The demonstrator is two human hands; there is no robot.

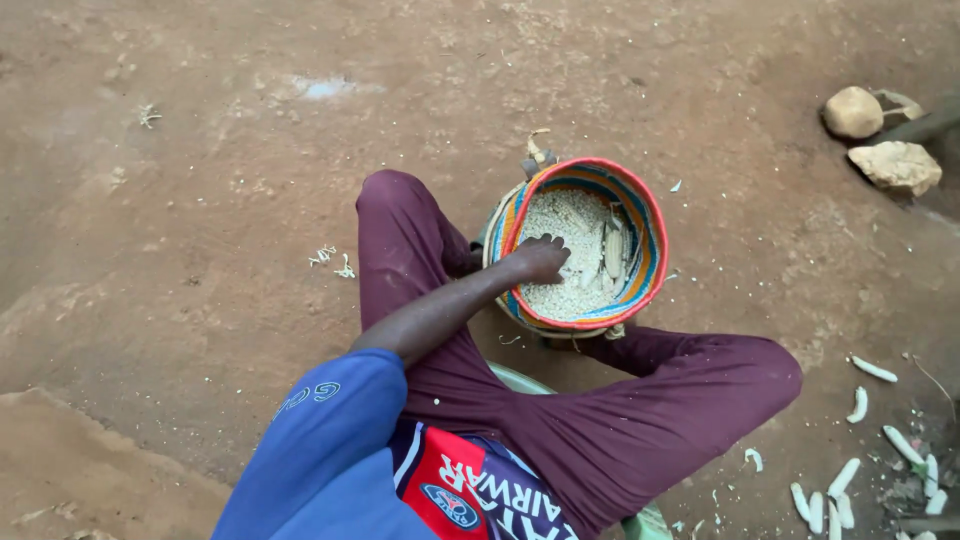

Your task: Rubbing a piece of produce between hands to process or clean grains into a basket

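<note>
Our left hand [542, 258] curls loosely into the maize kernels [570, 255] (right hand unseen); the tilted woven basket [650, 235] could tip, spilling grain.

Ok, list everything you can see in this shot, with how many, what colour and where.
basket: one, woven, red rim with blue, orange and yellow stripes, on the ground between the knees
maize kernels: a heap, pale cream, inside the basket
cobs in basket: a few, pale, at the right side inside
bare cobs: about ten, whitish, scattered on the ground at lower right
stones: two, tan, upper right
ground: reddish-brown dirt, all around
seat: one, pale green edge, under the person
trousers: maroon
shirt: blue with a red panel
left hand: in the basket, on the kernels
right hand: not in view
</note>
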